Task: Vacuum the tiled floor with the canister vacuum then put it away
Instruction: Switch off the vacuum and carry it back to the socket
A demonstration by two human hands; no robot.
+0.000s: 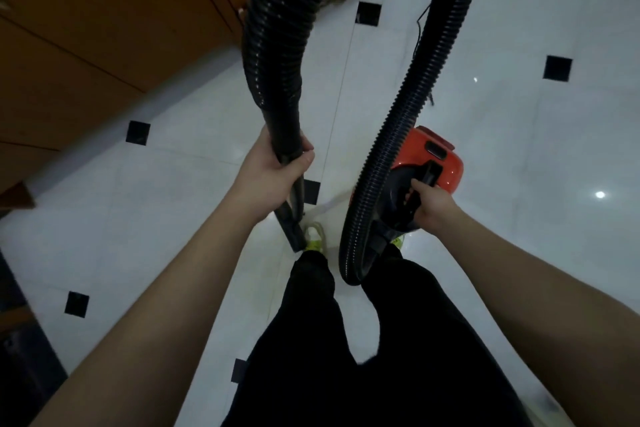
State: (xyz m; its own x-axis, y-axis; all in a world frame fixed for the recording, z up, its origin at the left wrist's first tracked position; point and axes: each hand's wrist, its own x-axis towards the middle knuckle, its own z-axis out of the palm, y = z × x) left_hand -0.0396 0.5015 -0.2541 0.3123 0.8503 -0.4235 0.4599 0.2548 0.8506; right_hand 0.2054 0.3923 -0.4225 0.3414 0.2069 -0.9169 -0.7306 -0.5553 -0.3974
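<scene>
Carry step, likely stowing: right hand (431, 206) curled round vacuum (429, 166) handle, left hand (277, 166) gripping wand (289, 149). Keep hose (398, 135) loop clear of your feet.

Wand (289, 163) in left hand (273, 166), canister (426, 170) to its right, cabinets (86, 28) far left.

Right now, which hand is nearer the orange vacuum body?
Right. The right hand grips the carry handle on the orange vacuum body; the left hand holds the hose end, apart.

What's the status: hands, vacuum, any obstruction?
Left hand grips wand. Right hand grips canister handle. Hose loops overhead; cord trails ahead.
</scene>
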